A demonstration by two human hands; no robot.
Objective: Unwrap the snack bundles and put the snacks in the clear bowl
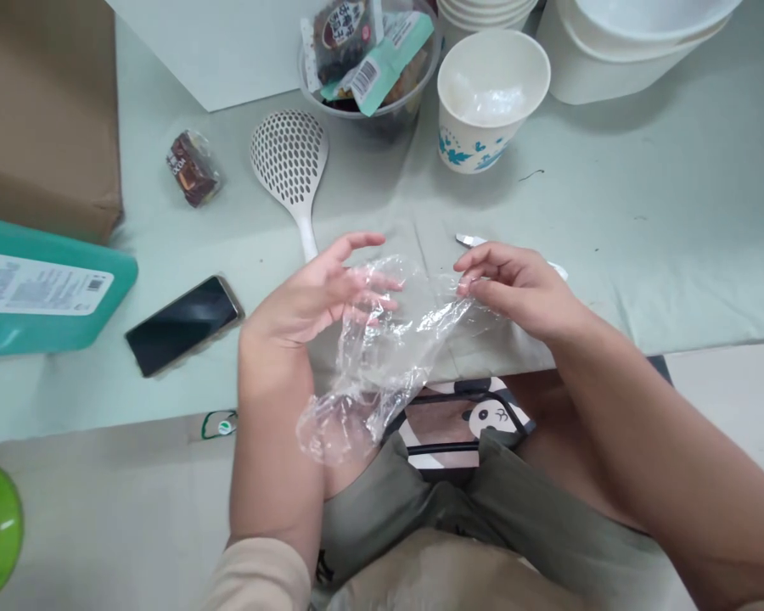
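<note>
A crumpled piece of thin clear plastic [407, 356] hangs between my hands over the table's front edge; whether it is a bag or a loose sheet I cannot tell. My right hand [515, 284] pinches its upper right part between thumb and fingers. My left hand [331, 293] has its fingers spread, some of them seen through the plastic. Beneath my right hand lies a tool with a flat metal tip [469, 241], its middle hidden. Just beyond my left hand rests a white slotted skimmer [291, 161], its handle end covered by the hand.
On the table [643, 221] stand a patterned paper cup [484, 127], white tubs [604, 72] and a clear bowl [382, 114] of packaged snacks. Leftward are a wrapped snack [193, 170], a phone [184, 325], a green jug [102, 255] and a cardboard box [44, 110].
</note>
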